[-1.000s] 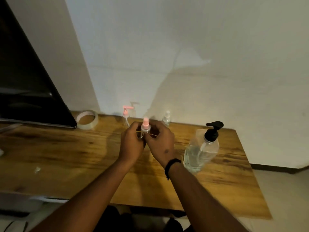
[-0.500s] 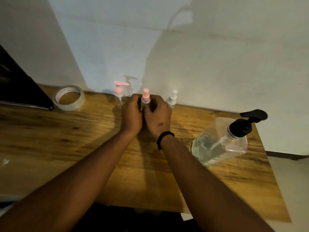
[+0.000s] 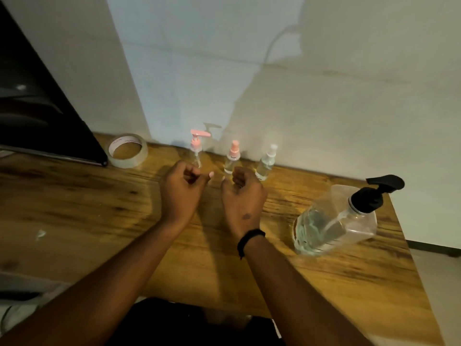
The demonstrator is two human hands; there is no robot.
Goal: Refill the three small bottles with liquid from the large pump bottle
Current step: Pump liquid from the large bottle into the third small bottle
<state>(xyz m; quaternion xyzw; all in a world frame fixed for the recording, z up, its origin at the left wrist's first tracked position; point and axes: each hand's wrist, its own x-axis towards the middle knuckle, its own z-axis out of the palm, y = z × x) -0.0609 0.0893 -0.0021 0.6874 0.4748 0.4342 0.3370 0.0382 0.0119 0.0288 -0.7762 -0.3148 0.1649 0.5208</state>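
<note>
Three small bottles stand in a row along the back edge of the wooden table (image 3: 74,201), close against the wall, and everything else is placed from that table. Largest on it is the large pump bottle (image 3: 334,223), clear with a black pump head, standing near the table's right end and partly filled with clear liquid. At the table's back left corner lies a roll of clear tape (image 3: 127,151), flat, beside a dark panel. Over the middle of the table hover the left hand (image 3: 182,193) and the right hand (image 3: 244,198), side by side and apart, each empty with fingers loosely curled inward; a black wristband (image 3: 249,238) circles the right wrist. Just beyond the fingertips, at the table's back edge, stand the pink pump bottle (image 3: 197,148), then the pink spray bottle (image 3: 233,158), then the white spray bottle (image 3: 265,163), all upright and capped.
</note>
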